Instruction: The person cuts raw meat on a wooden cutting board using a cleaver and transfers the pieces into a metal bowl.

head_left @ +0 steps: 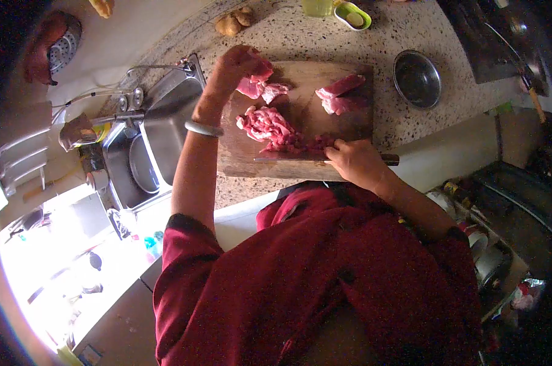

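Observation:
A wooden cutting board [239,166] lies on the speckled counter. My left hand [239,66] is at its far left corner, fingers closed on a piece of meat [259,64]; more meat [276,93] lies just below it. A pile of cut meat strips [267,127] sits at the board's left middle. My right hand [355,161] is wrapped round a knife [294,160], whose blade points left along the board's near edge, beside small dark red bits of meat [317,144]. Larger pieces of meat [341,93] rest at the far right of the board.
A metal bowl [417,79] stands right of the board. Ginger-like roots [232,23] and a green dish [352,16] are at the back. A steel sink [166,125] is on the left, a dark stove [489,39] at the far right.

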A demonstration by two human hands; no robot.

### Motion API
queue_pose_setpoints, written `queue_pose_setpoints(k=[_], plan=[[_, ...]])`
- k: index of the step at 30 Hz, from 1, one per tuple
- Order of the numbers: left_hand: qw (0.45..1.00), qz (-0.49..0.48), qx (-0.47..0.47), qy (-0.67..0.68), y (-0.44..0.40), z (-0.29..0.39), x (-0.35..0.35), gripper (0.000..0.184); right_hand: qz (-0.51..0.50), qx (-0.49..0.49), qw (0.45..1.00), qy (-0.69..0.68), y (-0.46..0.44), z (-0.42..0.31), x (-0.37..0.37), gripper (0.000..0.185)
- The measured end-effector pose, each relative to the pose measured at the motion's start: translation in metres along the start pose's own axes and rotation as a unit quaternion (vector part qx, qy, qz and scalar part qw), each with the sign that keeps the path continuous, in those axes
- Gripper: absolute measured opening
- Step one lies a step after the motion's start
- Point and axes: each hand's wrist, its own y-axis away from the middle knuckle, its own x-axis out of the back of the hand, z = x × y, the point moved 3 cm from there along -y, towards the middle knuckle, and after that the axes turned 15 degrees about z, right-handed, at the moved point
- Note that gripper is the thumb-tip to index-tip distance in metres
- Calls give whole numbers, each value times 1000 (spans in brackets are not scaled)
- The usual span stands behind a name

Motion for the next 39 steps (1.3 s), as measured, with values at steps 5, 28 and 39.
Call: queue_pose_setpoints(k=[5, 28, 39], plan=[[999, -8, 41, 34, -3, 20, 17, 28, -3, -2, 1000, 13, 2, 0, -2, 10], [915, 61, 88, -389, -4, -79, 8, 42, -31, -11, 999, 28, 5, -2, -3, 13], [918, 90, 8, -385, 12, -14, -17, 43, 37, 36, 999, -18, 9, -12, -3, 13]])
